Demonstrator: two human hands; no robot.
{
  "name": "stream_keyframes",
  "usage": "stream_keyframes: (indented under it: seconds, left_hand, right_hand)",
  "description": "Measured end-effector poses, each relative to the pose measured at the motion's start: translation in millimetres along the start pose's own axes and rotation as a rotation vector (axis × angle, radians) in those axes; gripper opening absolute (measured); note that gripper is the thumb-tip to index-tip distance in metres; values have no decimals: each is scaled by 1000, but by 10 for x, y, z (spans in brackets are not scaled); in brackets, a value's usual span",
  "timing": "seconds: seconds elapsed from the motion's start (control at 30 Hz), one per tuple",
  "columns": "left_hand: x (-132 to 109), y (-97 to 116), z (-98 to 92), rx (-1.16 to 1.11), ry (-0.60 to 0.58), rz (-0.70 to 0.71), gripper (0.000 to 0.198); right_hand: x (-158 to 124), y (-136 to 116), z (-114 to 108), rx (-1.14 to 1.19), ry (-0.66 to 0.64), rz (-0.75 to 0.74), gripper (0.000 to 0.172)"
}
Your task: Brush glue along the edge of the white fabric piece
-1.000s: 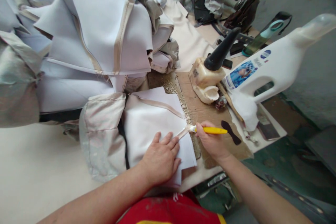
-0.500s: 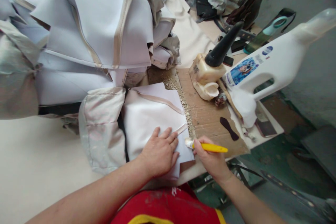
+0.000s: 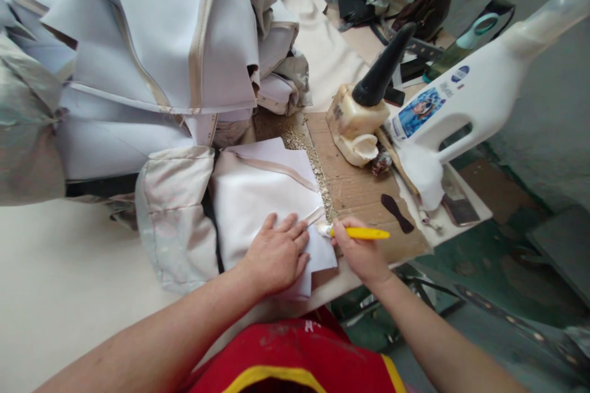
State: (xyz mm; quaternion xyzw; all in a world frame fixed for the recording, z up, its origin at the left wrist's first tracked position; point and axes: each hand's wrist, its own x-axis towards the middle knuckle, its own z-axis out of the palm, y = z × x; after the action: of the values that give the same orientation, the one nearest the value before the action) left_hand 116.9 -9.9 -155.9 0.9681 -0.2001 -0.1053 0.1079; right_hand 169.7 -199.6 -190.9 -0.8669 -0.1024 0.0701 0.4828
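Observation:
Flat on a white fabric piece (image 3: pixel 258 196) rests my left hand (image 3: pixel 279 256), palm down with fingers stretched out. The piece has beige tape strips and lies partly over cardboard at the table's front edge. My right hand (image 3: pixel 362 252) is closed around a brush with a yellow handle (image 3: pixel 366 233). Its pale bristles (image 3: pixel 324 230) touch the white piece near its right edge, just below a short tape strip. A sewn light-grey fabric part (image 3: pixel 177 215) lies left of the piece.
White and beige sewn pieces (image 3: pixel 161 31) are heaped at the back left. On the cardboard (image 3: pixel 354 209) stand a cut-open glue container (image 3: pixel 354 123) with a black cone and a dark hourglass-shaped scrap (image 3: pixel 397 213). A big white jug (image 3: pixel 488 98) stands at right.
My right hand has moved the brush a little up along the piece's right edge, towards the short tape strip. My left hand stays flat on the piece. The whole view has shifted slightly.

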Motion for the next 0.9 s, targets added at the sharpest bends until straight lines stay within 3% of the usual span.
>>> stream_keyframes:
  seconds: [0.17, 0.27, 0.43, 0.63, 0.8, 0.9]
  left_hand:
    - [-11, 12, 14, 1, 19, -5, 35]
    - [-16, 12, 24, 12, 23, -4, 34]
    - [-24, 9, 38, 43, 45, 5, 34]
    - [-26, 49, 55, 64, 66, -11, 34]
    - [-125, 96, 48, 88, 103, -46, 36]
    - [-389, 160, 126, 154, 183, -108, 55]
  right_hand:
    - [-660, 99, -38, -144, -109, -41, 33]
    - [-863, 72, -167, -187, -70, -38, 34]
    - [-733, -102, -322, -273, 192, -121, 30]
    - [-604, 31, -155, -181, -77, -249, 30]
    - [-683, 64, -378, -246, 16, -226, 32]
    - [-680, 102, -555, -229, 111, -198, 31]
